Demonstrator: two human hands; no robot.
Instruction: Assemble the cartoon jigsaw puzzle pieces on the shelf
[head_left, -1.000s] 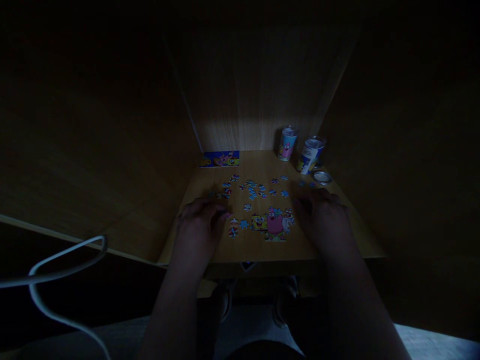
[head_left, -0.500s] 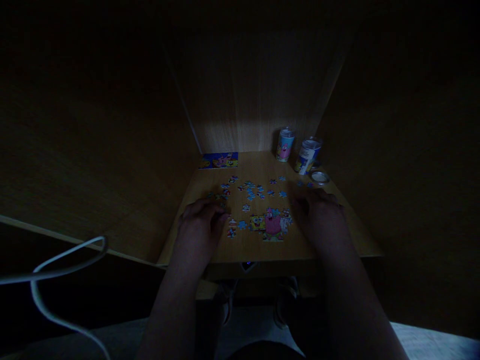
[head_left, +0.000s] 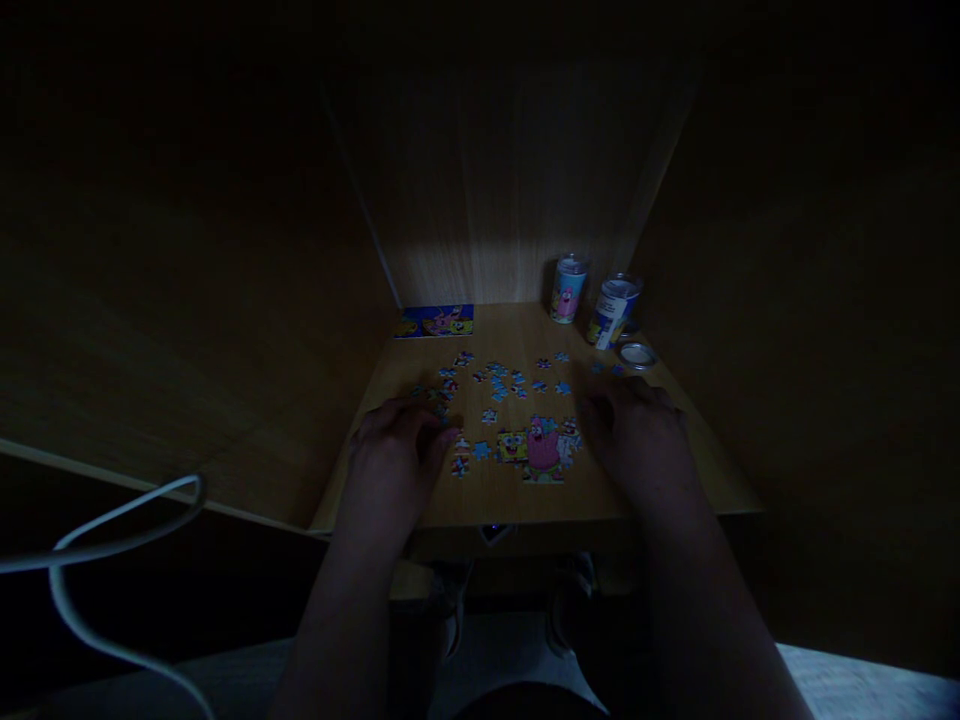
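A partly joined jigsaw puzzle [head_left: 543, 450] lies on the wooden board, showing a yellow figure and a pink one. My left hand [head_left: 391, 450] rests left of it, fingers bent, with thumb and forefinger slightly apart beside loose puzzle pieces [head_left: 460, 466]. Close to the puzzle's right edge is my right hand [head_left: 641, 435], its fingers curled in toward the thumb; dim light hides whatever they may hold. A single blue piece [head_left: 481, 450] sits just left of the joined part. Several more pieces [head_left: 497, 380] are scattered behind it.
Two picture-printed cans [head_left: 568, 290] [head_left: 613, 312] stand at the back right, a round lid [head_left: 637, 355] in front of them. A picture card [head_left: 435, 321] lies at the back left. Dark wooden walls [head_left: 480, 200] enclose the board. A white cable [head_left: 127, 545] hangs at left.
The whole view has shifted slightly, with things appearing a little further left. Both hands keep nearly the same pose, and the pieces stay in place.
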